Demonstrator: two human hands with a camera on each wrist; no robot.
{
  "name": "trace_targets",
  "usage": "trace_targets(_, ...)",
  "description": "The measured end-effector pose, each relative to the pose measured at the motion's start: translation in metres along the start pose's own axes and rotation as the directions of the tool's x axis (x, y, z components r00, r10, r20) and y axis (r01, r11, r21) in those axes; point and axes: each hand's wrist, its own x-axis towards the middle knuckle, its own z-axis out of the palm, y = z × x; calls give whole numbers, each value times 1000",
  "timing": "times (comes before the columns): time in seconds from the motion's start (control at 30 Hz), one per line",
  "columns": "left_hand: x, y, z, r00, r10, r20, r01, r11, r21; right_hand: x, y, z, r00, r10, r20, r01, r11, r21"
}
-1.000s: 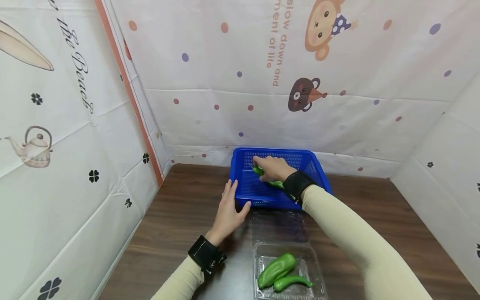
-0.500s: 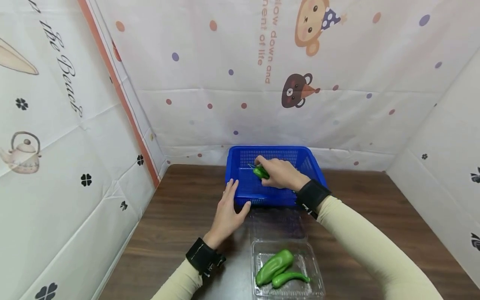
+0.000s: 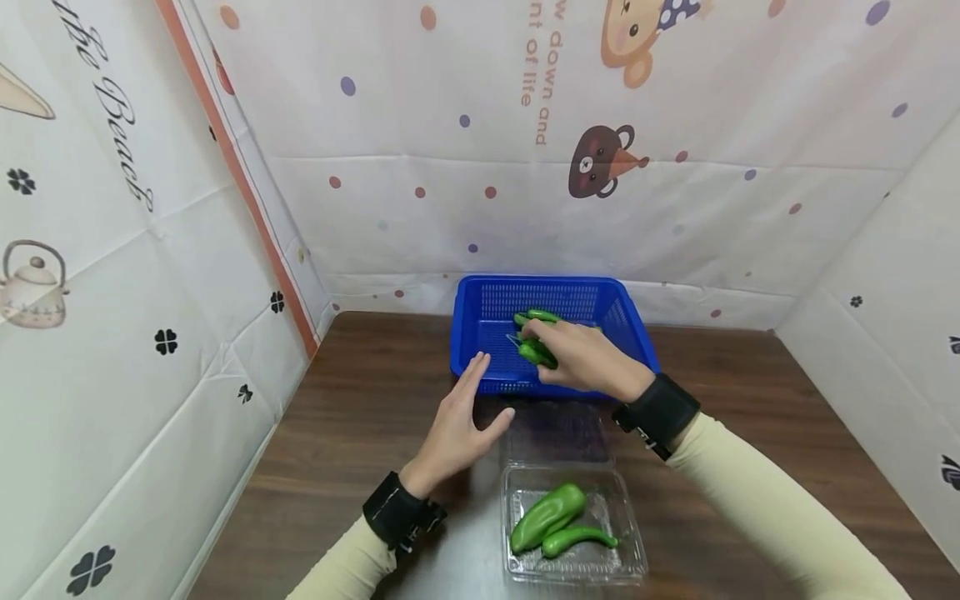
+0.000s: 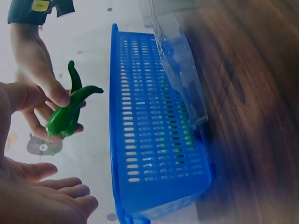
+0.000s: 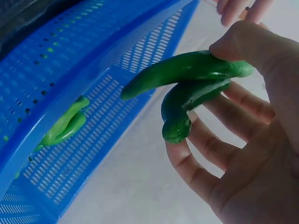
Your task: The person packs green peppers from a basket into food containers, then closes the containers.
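Note:
My right hand (image 3: 588, 360) pinches a pair of glossy green chili peppers (image 5: 201, 70) between thumb and fingers. The right wrist view shows one pepper lying over the other, raised above the blue plastic basket (image 3: 540, 289). More green peppers (image 5: 67, 123) lie on the basket floor, partly hidden by my right hand in the head view. Spread and holding nothing, my left hand (image 3: 453, 433) hovers by the basket's near left corner. Nearer to me, an opened clear plastic box (image 3: 602, 510) holds a fat green pepper (image 3: 550, 515) and a thinner curved one (image 3: 576, 540).
The box's clear lid (image 3: 558, 433) lies folded back toward the basket's near side. Everything stands on a dark wood table (image 3: 360, 392). A white printed cloth wall (image 3: 390, 225) rises right behind the basket, with similar walls at both sides.
My right hand has risen from the basket with the peppers and drawn back toward me and rightward. Peppers on the basket floor have come into sight. My left hand has eased off the rim.

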Motion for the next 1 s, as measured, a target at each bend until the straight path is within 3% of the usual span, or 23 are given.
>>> trace_targets(0.33, -11, 18, -1, 996, 76, 57, -75, 997, -10, -28, -18, -8, 998, -63, -15, 63, 997, 42)
trace_targets(0.73, -32, 29, 6, 991, 104, 90, -97, 993, -71, -61, -29, -1, 999, -46, -12, 47, 997, 65)
trace_targets(1.0, -50, 34, 12, 985, 109, 137, -98, 992, -81, -83, -34, 8, 996, -79, -52, 82, 994, 73)
